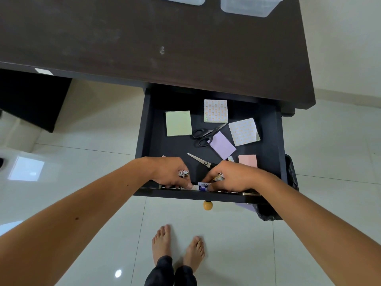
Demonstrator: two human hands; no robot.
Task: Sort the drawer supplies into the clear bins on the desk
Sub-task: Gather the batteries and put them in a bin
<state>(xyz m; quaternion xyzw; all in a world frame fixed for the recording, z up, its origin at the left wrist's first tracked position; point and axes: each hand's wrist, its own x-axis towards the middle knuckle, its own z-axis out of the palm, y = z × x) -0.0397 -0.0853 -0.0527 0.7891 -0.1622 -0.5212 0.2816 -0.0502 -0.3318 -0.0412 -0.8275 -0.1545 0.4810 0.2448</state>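
Observation:
The dark drawer [144, 124] is pulled open under the desk. Both hands reach into its front edge. My left hand [172, 172] is closed around small white cylinders with gold tips, likely batteries [184, 174]. My right hand [231, 176] grips similar batteries [218, 177]. Between the fingertips lies a blue-and-white pack [203, 186]. Further back lie a green sticky pad [178, 123], two patterned pads [215, 111] [244, 131], a purple pad [222, 145], a pink pad [247, 161], black scissors [206, 134] and a second pair of scissors [199, 159]. Two clear bins [247, 7] [185, 0] stand at the desk's far edge.
The dark desk top [165, 38] stretches between the drawer and the bins. A black bin bag [290, 182] hangs to the right of the drawer. A round wooden knob [207, 205] sticks out of the drawer front. My bare feet [177, 244] stand on the tiled floor.

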